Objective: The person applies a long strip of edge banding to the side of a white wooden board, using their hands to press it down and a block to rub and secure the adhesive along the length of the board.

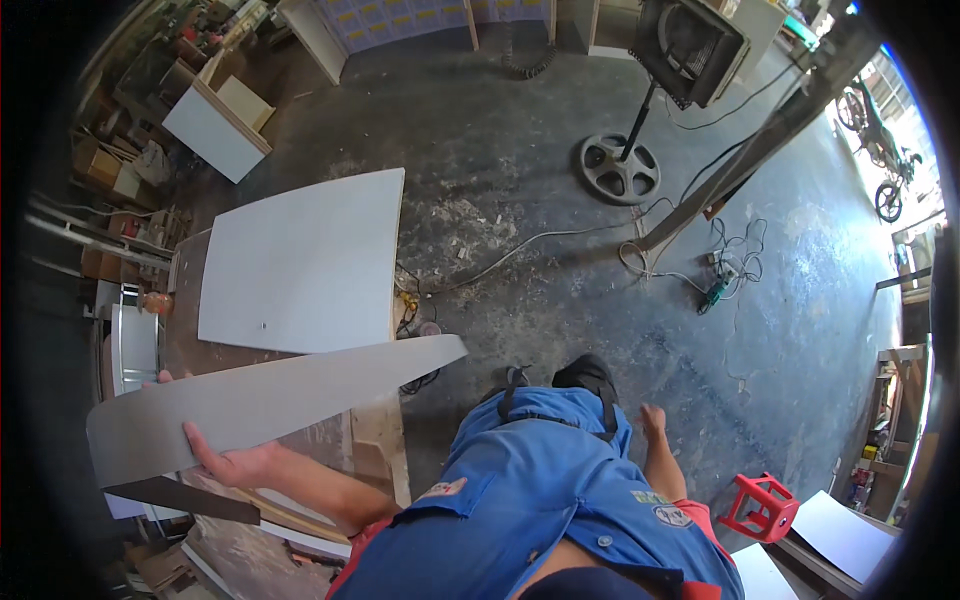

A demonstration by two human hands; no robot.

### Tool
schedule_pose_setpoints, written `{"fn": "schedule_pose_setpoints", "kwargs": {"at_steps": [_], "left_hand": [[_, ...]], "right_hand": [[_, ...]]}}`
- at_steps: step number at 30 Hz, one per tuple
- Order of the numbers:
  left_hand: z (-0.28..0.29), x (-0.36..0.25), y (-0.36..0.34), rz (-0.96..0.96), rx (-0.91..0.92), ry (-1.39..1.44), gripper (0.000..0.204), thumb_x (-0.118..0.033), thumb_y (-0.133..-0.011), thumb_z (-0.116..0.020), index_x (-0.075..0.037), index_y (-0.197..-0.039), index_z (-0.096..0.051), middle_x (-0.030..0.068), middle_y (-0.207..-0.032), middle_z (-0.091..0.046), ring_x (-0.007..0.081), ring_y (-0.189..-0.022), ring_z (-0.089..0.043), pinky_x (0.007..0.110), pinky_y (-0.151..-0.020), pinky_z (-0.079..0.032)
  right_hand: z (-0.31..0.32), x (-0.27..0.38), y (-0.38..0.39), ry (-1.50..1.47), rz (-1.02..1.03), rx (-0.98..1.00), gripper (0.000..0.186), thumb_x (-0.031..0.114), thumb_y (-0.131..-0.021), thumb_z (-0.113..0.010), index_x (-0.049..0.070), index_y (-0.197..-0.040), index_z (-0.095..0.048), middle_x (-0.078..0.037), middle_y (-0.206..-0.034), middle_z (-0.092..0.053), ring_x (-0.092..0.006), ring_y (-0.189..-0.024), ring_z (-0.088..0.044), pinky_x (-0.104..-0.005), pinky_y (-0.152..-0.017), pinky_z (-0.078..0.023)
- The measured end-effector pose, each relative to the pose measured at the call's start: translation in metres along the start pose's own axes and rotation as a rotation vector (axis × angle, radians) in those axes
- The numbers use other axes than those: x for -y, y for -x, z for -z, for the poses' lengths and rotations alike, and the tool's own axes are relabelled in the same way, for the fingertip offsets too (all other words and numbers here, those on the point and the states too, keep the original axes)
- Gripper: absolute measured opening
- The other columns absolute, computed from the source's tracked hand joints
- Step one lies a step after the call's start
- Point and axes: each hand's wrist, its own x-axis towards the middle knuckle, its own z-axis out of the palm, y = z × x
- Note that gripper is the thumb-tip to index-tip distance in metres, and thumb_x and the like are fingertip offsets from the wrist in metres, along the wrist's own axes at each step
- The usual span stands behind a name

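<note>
A long, flat grey board [270, 395] slants across the left side, its narrower end toward the middle. My left hand [225, 462] grips its near edge, thumb on the top face; some fingertips show past the far edge. Beneath its wide end is a darker strip [185, 497]; whether the two are joined I cannot tell. Just beyond the grey board, a large white panel [305, 260] lies on a worn wooden worktable [185, 345]. My right hand [653, 420] hangs beside my body with its fingers curled in, and nothing shows in it.
A pedestal fan [690, 50] on a round base [620, 168] stands ahead, near a slanting post [730, 165]. Cables and a green power tool [715, 292] lie on the floor. At right are a red stool [762, 508] and a white board [845, 535]. A cabinet piece [215, 130] stands far left.
</note>
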Motion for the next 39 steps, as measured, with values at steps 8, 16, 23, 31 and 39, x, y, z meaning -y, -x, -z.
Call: {"fn": "schedule_pose_setpoints", "kwargs": {"at_steps": [8,16,23,31,39], "left_hand": [[-0.123,0.112,-0.031,-0.148,-0.104,-0.294,0.053,-0.007,-0.088,-0.053,0.010,-0.137,-0.040,0.0261,-0.131,-0.054,0.0322,-0.118,-0.056,0.041,-0.094,-0.052],[-0.231,0.186,-0.057,-0.103,-0.062,-0.584,0.051,-0.007,-0.091,-0.051,0.010,-0.138,-0.040,0.0266,-0.133,-0.052,0.0332,-0.121,-0.054,0.040,-0.095,-0.050],[-0.302,0.236,-0.090,-0.068,0.012,-0.627,0.058,-0.009,-0.087,-0.052,0.011,-0.139,-0.036,0.0260,-0.143,-0.042,0.0373,-0.124,-0.051,0.046,-0.099,-0.047],[-0.331,0.335,-0.120,0.232,0.069,-0.287,0.047,0.002,-0.079,-0.054,0.014,-0.124,-0.051,0.0325,-0.118,-0.058,0.0447,-0.108,-0.059,0.055,-0.096,-0.045],[-0.378,0.368,-0.178,0.700,-0.148,-0.024,0.023,-0.006,-0.085,-0.062,0.010,-0.101,-0.065,0.0223,-0.104,-0.067,0.0329,-0.099,-0.065,0.040,-0.087,-0.050]], "right_hand": [[0.042,0.078,-0.036,0.127,-0.222,0.720,0.027,0.028,-0.083,-0.058,0.004,-0.084,-0.070,-0.022,-0.088,-0.068,-0.0371,-0.082,-0.067,-0.0460,-0.072,-0.053],[0.079,0.258,-0.436,0.296,0.169,0.317,0.031,0.030,-0.084,-0.057,0.001,-0.084,-0.070,-0.025,-0.088,-0.067,-0.0405,-0.085,-0.065,-0.0482,-0.074,-0.052],[0.180,0.619,-0.744,0.264,0.542,-0.059,0.038,0.034,-0.092,-0.048,0.004,-0.090,-0.071,-0.023,-0.086,-0.067,-0.0417,-0.086,-0.065,-0.0494,-0.077,-0.049],[0.092,0.868,-0.833,0.035,0.552,0.244,0.031,0.033,-0.089,-0.055,0.008,-0.087,-0.073,-0.011,-0.068,-0.062,-0.0168,-0.064,-0.058,-0.0355,-0.062,-0.047],[-0.038,1.102,-0.566,0.049,0.672,1.364,0.023,0.030,-0.096,-0.057,0.008,-0.096,-0.066,0.007,-0.064,-0.047,-0.0024,-0.046,-0.033,-0.0224,-0.040,-0.023]]}}
